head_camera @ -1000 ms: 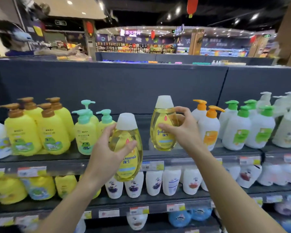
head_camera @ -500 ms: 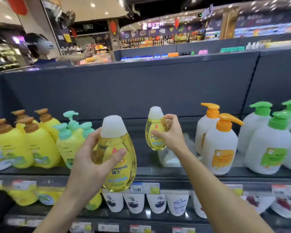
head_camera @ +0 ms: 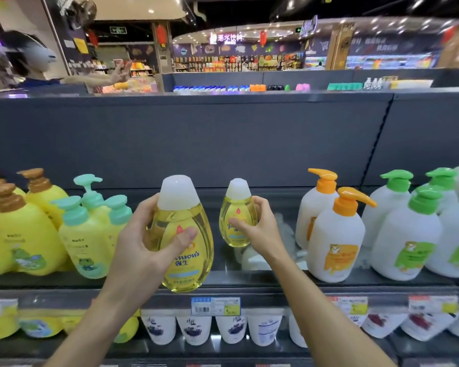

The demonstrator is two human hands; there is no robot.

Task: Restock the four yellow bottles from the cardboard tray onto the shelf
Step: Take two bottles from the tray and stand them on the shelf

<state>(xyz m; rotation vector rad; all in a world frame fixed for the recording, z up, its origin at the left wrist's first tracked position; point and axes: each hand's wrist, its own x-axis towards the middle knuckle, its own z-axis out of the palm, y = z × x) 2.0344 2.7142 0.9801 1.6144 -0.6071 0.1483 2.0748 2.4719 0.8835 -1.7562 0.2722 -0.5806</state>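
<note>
Over the shelf (head_camera: 249,283), both hands' fingers (head_camera: 188,234) wrap smooth, full, likely slippery yellow bottles (head_camera: 182,239) around their fat middles, twelve o'clock caps up.

The near yellow bottle (head_camera: 184,243) reads "Johnson's"; the far yellow bottle's (head_camera: 237,218) label is partly hidden.

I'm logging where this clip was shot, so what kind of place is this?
Most likely a supermarket's toiletries aisle: a shelf lined with rows of pump bottles, a price tag on its front edge, and more stocked aisles behind. Each hand holds a yellow bottle.
</note>
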